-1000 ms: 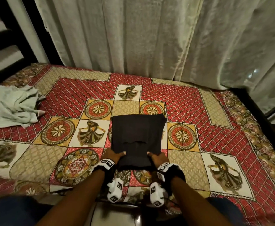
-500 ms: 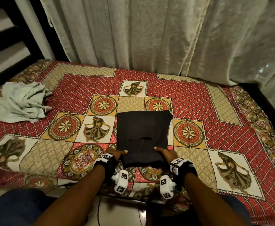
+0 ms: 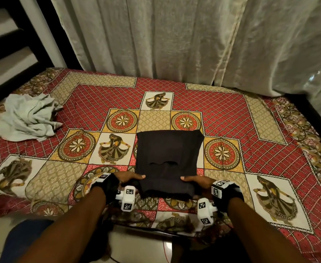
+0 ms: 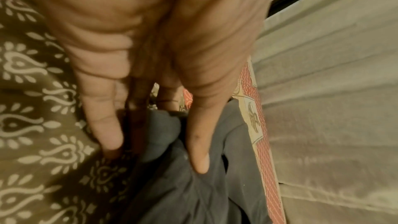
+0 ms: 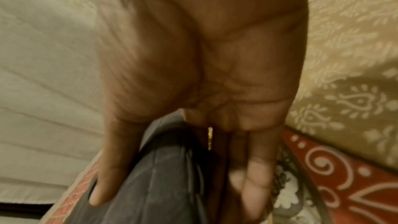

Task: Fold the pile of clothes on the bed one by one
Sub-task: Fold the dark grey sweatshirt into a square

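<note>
A black garment point(image 3: 168, 156), folded to a rough rectangle, lies in the middle of the bed. My left hand point(image 3: 130, 177) pinches its near left corner, thumb on top and fingers beneath. My right hand point(image 3: 195, 180) pinches the near right corner the same way. The near edge is lifted a little off the bedspread. In the left wrist view the thumb point(image 4: 199, 144) presses on the dark cloth point(image 4: 193, 193). In the right wrist view the thumb point(image 5: 107, 168) lies on the cloth point(image 5: 155, 185), fingers under it. A crumpled pale green garment point(image 3: 27, 118) lies at the far left.
The bed is covered by a red and gold patterned bedspread point(image 3: 231, 114). Cream curtains point(image 3: 174, 38) hang along its far side. A dark bed frame point(image 3: 315, 114) runs down the right edge. My legs and the floor are below the near edge.
Both hands keep their hold on the near corners of the black garment. The near edge has risen slightly, and the head view has shifted left and down a little.
</note>
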